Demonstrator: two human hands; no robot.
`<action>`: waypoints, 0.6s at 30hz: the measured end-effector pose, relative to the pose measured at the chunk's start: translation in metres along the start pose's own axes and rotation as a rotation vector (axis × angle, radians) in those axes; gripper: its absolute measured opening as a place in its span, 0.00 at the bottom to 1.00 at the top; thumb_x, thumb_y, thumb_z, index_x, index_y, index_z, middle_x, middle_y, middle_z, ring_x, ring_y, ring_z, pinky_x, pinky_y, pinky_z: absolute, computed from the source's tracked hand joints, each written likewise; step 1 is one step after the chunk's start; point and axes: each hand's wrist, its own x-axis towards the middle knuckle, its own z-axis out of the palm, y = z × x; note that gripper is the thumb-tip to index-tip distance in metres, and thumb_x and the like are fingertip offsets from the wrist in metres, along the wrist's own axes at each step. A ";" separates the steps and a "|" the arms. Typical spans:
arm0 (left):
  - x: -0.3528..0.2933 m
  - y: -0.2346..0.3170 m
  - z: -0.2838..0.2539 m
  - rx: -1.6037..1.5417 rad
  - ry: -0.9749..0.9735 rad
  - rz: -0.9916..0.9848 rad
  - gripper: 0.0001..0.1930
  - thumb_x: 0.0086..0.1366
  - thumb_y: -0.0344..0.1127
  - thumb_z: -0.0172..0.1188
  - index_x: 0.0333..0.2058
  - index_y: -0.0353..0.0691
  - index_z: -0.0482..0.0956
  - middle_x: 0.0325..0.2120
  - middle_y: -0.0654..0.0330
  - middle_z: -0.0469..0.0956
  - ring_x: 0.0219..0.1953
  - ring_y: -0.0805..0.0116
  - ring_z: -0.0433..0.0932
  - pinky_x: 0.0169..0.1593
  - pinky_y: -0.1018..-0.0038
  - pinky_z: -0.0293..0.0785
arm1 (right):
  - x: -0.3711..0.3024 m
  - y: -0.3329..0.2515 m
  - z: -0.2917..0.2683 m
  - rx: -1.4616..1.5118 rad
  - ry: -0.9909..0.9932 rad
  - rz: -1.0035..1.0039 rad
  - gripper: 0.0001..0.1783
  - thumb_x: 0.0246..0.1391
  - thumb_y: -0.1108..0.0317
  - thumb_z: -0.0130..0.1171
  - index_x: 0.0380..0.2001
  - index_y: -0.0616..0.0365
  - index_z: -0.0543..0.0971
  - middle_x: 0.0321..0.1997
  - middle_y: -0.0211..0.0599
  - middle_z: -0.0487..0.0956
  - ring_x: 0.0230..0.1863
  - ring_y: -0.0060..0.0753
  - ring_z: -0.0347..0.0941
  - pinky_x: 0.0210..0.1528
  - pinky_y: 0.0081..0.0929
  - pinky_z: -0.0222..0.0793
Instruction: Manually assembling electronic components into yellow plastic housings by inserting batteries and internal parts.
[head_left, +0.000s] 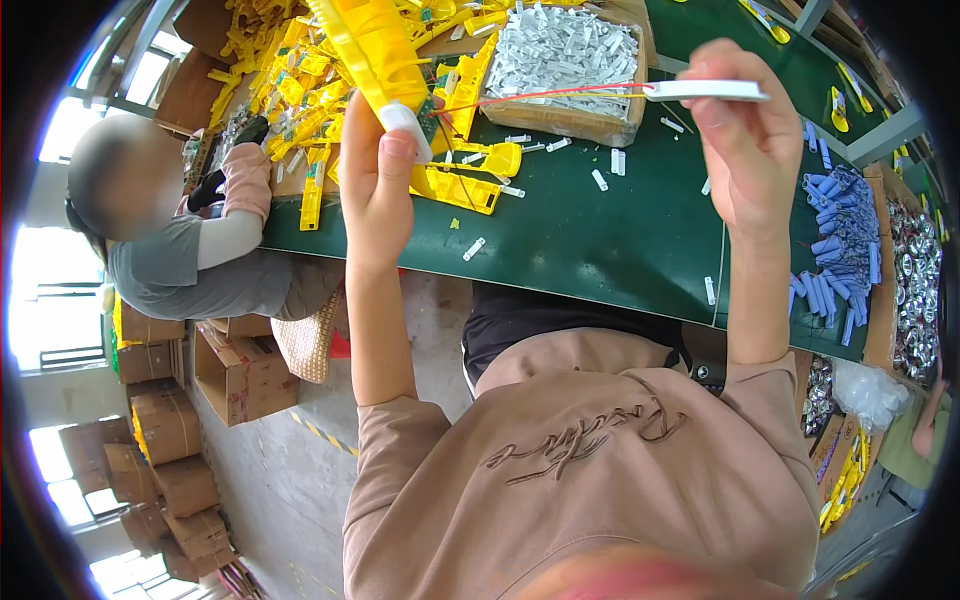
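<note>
My left hand (375, 195) grips a yellow plastic housing (375, 55) near its lower end, the thumb on a white end piece (406, 126). A small green circuit board edge shows beside it. Between finger and thumb, my right hand (748, 150) pinches a slim white plastic strip (705, 90), raised above the table. A thin red wire (560, 97) stretches from the housing to this strip; darker wires hang under the housing. Beneath lie more yellow housings (455, 190) and scattered small white clips (474, 248).
A cardboard box (570, 122) heaped with small white parts stands on the green table (580, 245). Blue cylinders (840, 225) are piled at right, beside a carton of shiny metal parts (915, 290). Yellow housings heap up at far left, where another person (210, 240) sits. Cartons (245, 375) stand on the floor.
</note>
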 end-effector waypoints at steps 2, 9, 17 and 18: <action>-0.002 -0.002 0.012 -0.406 0.004 -0.082 0.26 0.65 0.52 0.36 0.49 0.33 0.61 0.38 0.51 0.71 0.36 0.60 0.74 0.42 0.65 0.70 | 0.016 -0.011 0.015 0.372 0.023 -0.185 0.13 0.55 0.64 0.47 0.41 0.61 0.70 0.45 0.49 0.70 0.48 0.41 0.67 0.51 0.30 0.61; -0.015 -0.002 0.037 -0.765 -0.106 -0.476 0.25 0.65 0.52 0.36 0.44 0.32 0.64 0.33 0.53 0.73 0.33 0.64 0.75 0.36 0.67 0.74 | 0.050 -0.004 0.052 0.857 -0.045 0.095 0.19 0.58 0.65 0.45 0.51 0.59 0.62 0.30 0.35 0.70 0.28 0.20 0.66 0.27 0.10 0.61; -0.014 0.001 0.056 -0.237 -0.242 -0.268 0.22 0.65 0.38 0.42 0.54 0.32 0.60 0.27 0.68 0.67 0.28 0.81 0.62 0.31 0.84 0.61 | 0.036 0.013 0.055 1.134 -0.074 0.385 0.08 0.54 0.68 0.47 0.36 0.57 0.72 0.20 0.24 0.68 0.21 0.13 0.63 0.22 0.10 0.55; -0.015 -0.001 0.057 -0.161 -0.266 -0.282 0.23 0.63 0.34 0.46 0.55 0.33 0.58 0.26 0.65 0.68 0.26 0.78 0.65 0.30 0.82 0.63 | 0.035 0.026 0.062 0.821 0.124 0.447 0.10 0.56 0.66 0.46 0.36 0.58 0.73 0.30 0.29 0.70 0.34 0.19 0.66 0.33 0.15 0.60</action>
